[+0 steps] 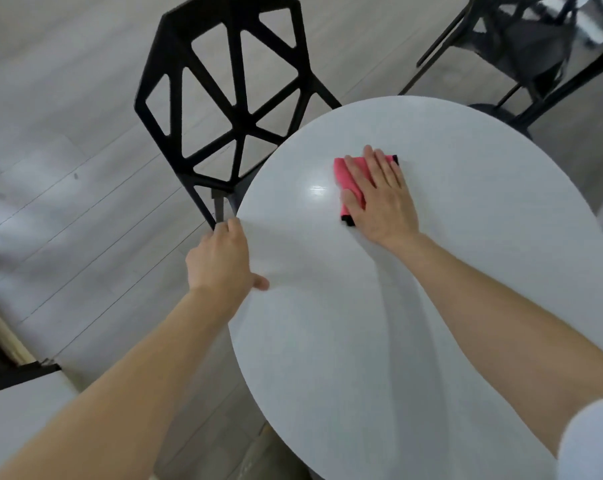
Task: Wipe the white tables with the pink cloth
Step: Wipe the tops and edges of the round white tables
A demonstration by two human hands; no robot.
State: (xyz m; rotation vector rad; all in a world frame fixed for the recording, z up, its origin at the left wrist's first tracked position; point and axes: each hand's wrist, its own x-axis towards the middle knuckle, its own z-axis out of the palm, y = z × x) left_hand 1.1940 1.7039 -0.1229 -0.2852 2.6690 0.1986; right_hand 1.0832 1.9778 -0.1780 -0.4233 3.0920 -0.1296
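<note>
Step in hand: wiping the round white tabletop (431,306). My right hand (379,199) lies flat on the folded pink cloth (349,176), fingers (371,161) straight and released, pressing rather than grasping. The cloth sits towards the far middle of the tabletop, just right of a bright light reflection (316,190). My left hand (220,258) grasps the left rim, its fingers curled over the edge and the thumb laid on top. I judge that this steadies the top against the push.

Procedure, as I judge it:
1. Spread the load across the whole palm, so that the folded cloth moves as one pad and does not roll out from under the hand. Part of it shows beyond the fingertips on the left side.
2. Work in overlapping passes from the far rim towards the near rim, then follow the edge round.
3. Shift the left-hand hold along the rim before the cloth reaches that place.
4. Mind the black chair (231,109) standing just beyond the far left rim: a pass that overruns the edge could knock it.

I cannot tell how much is already wiped; the surface shows no streaks either way
</note>
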